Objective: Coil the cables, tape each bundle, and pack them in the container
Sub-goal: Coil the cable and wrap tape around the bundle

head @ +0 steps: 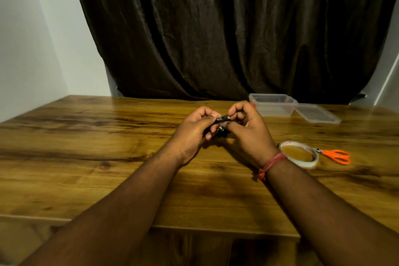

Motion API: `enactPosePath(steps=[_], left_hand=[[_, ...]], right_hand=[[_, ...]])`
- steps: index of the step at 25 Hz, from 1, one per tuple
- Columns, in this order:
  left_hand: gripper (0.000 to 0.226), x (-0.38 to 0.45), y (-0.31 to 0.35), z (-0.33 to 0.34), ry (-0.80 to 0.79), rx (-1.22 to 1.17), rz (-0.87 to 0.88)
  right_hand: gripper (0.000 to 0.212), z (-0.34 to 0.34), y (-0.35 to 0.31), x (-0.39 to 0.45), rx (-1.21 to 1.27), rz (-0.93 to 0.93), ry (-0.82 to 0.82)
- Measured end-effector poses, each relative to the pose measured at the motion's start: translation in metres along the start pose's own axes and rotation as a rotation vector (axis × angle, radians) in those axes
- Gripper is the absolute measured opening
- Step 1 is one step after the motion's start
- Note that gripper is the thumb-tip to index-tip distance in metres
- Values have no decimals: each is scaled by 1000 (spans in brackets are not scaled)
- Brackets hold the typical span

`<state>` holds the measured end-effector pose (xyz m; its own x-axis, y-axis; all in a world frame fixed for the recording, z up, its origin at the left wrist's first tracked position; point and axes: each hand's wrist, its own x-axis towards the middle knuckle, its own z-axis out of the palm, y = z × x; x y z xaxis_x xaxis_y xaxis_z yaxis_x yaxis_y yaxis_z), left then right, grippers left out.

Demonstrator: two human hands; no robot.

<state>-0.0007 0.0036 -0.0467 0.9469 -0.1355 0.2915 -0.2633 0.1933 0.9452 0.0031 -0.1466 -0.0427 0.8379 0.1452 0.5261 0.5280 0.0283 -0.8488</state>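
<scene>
Head view: the left hand (195,128) and the right hand (248,129) meet above the middle of the table (86,157), both with fingers curled round a small black cable (221,125), which is held clear of the wood, probably so its loops stay together for binding. Tape (299,154) and scissors (335,155) lie just right of the right wrist, within easy reach for the taping step. The open container (273,104) and its lid (317,113) wait at the far right edge, with no bundle visible inside.
</scene>
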Motion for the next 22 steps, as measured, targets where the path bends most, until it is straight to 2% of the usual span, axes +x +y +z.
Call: enactPosePath(steps=[5, 8, 15, 22], left_hand=[[13, -6, 6, 4, -28, 25, -12], [13, -9, 8, 3, -34, 36, -58], [10, -17, 12, 2, 67, 493, 82], [10, -16, 8, 2, 73, 656, 208]], right_hand=[[23, -1, 6, 1, -29, -31, -25], [23, -2, 7, 2, -8, -16, -29], [19, -5, 11, 0, -163, -25, -81], [18, -6, 8, 3, -177, 45, -121]])
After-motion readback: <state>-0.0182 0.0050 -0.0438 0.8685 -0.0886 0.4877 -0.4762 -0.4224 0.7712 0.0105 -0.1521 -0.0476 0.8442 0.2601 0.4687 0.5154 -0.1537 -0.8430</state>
